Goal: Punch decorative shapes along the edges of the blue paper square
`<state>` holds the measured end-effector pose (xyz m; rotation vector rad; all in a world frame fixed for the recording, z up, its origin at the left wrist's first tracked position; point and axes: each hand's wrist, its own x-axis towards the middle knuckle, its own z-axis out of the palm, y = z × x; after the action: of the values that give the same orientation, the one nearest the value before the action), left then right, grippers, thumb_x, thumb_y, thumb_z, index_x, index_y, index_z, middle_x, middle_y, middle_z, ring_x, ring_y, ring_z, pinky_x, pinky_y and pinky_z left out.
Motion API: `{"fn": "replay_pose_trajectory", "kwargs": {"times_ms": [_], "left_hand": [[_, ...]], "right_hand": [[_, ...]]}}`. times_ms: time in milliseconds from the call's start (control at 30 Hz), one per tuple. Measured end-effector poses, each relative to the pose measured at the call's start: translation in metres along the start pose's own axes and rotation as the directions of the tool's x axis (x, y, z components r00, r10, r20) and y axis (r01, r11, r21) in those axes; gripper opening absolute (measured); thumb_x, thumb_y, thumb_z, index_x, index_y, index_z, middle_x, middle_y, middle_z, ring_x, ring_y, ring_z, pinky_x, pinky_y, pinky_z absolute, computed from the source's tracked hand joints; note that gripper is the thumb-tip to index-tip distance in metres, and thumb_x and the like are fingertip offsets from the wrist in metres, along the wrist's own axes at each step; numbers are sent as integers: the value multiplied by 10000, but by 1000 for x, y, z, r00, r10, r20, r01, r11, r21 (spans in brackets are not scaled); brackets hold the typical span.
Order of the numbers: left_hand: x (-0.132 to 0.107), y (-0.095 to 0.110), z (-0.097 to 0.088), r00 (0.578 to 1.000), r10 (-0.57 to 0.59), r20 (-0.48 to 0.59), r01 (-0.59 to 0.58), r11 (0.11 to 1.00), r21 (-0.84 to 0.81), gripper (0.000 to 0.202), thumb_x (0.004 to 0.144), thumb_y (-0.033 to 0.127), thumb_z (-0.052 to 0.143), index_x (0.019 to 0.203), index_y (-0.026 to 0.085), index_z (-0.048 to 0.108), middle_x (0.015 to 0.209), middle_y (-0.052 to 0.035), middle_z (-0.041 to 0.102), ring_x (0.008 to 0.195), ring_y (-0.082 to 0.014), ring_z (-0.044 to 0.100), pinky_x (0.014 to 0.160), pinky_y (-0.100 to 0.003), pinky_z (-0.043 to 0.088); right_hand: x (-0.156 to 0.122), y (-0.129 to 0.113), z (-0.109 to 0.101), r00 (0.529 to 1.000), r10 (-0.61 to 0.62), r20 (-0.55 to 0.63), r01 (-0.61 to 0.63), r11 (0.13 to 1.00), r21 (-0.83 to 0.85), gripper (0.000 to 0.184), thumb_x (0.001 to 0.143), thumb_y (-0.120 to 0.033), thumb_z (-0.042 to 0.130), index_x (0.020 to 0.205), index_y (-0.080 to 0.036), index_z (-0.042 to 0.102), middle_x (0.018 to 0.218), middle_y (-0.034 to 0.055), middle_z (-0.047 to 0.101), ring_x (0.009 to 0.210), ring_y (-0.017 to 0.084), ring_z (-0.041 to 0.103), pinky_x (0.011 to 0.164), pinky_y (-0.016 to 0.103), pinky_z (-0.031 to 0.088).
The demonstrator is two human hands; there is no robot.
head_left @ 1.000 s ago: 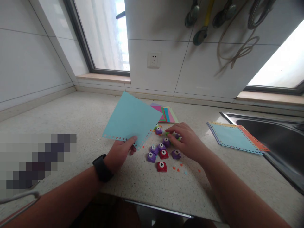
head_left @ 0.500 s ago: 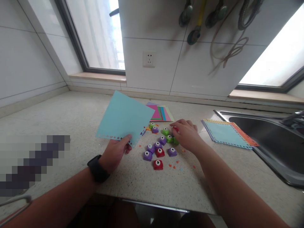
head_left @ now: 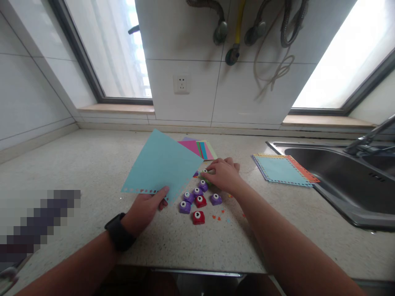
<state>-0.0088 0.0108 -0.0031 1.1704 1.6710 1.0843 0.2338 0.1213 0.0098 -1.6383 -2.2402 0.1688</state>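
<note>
My left hand [head_left: 149,202] pinches a light blue sheet of paper [head_left: 160,164] by its near edge, thumb on top. Small shapes are punched out along two of the sheet's edges, and it is held tilted above the counter. My right hand [head_left: 224,174] reaches over the group of craft punches, its fingers closed around a green craft punch [head_left: 205,172] that they partly cover. Nearer to me are several purple craft punches [head_left: 185,206] and red craft punches [head_left: 198,217]. Tiny paper cut-outs [head_left: 219,218] are scattered beside them.
Coloured paper sheets [head_left: 191,146] lie behind the punches. To the right, a stack of punched sheets [head_left: 280,169] rests beside the steel sink [head_left: 333,193]. The tiled wall carries a socket [head_left: 182,84] and hoses. The counter [head_left: 160,250] ends at its front edge near me.
My right hand has moved left and toward me, from a red punch at the back to a green one. The blue sheet remains in my left hand, and the view has shifted slightly.
</note>
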Motion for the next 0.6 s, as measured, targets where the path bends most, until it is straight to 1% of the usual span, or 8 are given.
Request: {"fn": "replay_pose_trajectory", "kwargs": {"times_ms": [167, 233, 300, 333, 400, 467, 533, 600], "left_hand": [[-2, -2, -1, 1000, 11, 23, -13, 998, 57, 510, 713, 644, 611, 409, 247, 513, 520, -16, 599, 612, -214, 578, 716, -332, 460], [-3, -2, -1, 999, 36, 28, -38, 997, 67, 510, 722, 649, 596, 414, 252, 503, 524, -12, 591, 611, -215, 573, 715, -331, 457], [-3, -2, -1, 998, 58, 31, -60, 994, 89, 521, 738, 656, 578, 415, 257, 493, 533, -16, 596, 622, -220, 579, 727, -333, 456], [-4, -2, -1, 998, 54, 26, -56, 992, 110, 534, 747, 667, 564, 412, 260, 485, 534, -18, 597, 627, -224, 581, 739, -337, 454], [-3, -4, -2, 999, 44, 29, -48, 987, 154, 548, 759, 682, 551, 415, 262, 479, 557, -28, 617, 675, -238, 602, 781, -340, 451], [-3, -6, -3, 999, 33, 34, -39, 980, 195, 559, 765, 700, 537, 421, 263, 480, 586, -38, 641, 728, -251, 621, 822, -341, 447], [-2, -8, -5, 998, 32, 48, -42, 973, 228, 571, 788, 712, 503, 435, 263, 486, 612, -42, 662, 753, -254, 628, 848, -340, 442], [-2, -9, -6, 997, 43, 60, -58, 962, 267, 587, 824, 711, 457, 449, 261, 492, 627, -40, 677, 753, -250, 628, 874, -340, 435]], "right_hand": [[-1, -4, -2, 1000, -22, -10, 22, 999, 35, 217, 817, -419, 670, 813, -236, 788, 1019, 121, 719, 1106, 385, 482, 884, 512, 311], [-1, -4, -7, 999, 2, -42, 5, 985, 170, 208, 851, -386, 646, 845, -214, 761, 959, 121, 725, 1071, 358, 530, 886, 503, 350], [-3, -4, -14, 999, 25, -43, -4, 898, 441, 208, 906, -376, 593, 912, -207, 714, 912, 103, 718, 964, 295, 603, 843, 462, 422], [-4, -5, -18, 999, 22, -34, 3, 797, 604, 207, 930, -380, 569, 939, -207, 682, 912, 91, 711, 891, 257, 630, 801, 431, 460], [-8, -7, -26, 1000, 10, 4, -8, 475, 880, 190, 937, -400, 579, 968, -216, 612, 955, 71, 696, 821, 207, 667, 740, 383, 514], [-13, -12, -33, 1000, -16, -4, 7, 173, 985, 235, 896, -427, 654, 997, -227, 582, 918, 41, 685, 776, 177, 683, 717, 354, 538], [-19, -16, -40, 998, -9, -54, 54, 2, 999, 296, 842, -413, 735, 1025, -233, 587, 861, 10, 677, 762, 158, 684, 722, 328, 545], [-24, -20, -46, 996, 3, -90, 90, -114, 989, 321, 798, -368, 789, 1019, -236, 597, 863, -2, 683, 771, 145, 683, 757, 319, 552]]}}
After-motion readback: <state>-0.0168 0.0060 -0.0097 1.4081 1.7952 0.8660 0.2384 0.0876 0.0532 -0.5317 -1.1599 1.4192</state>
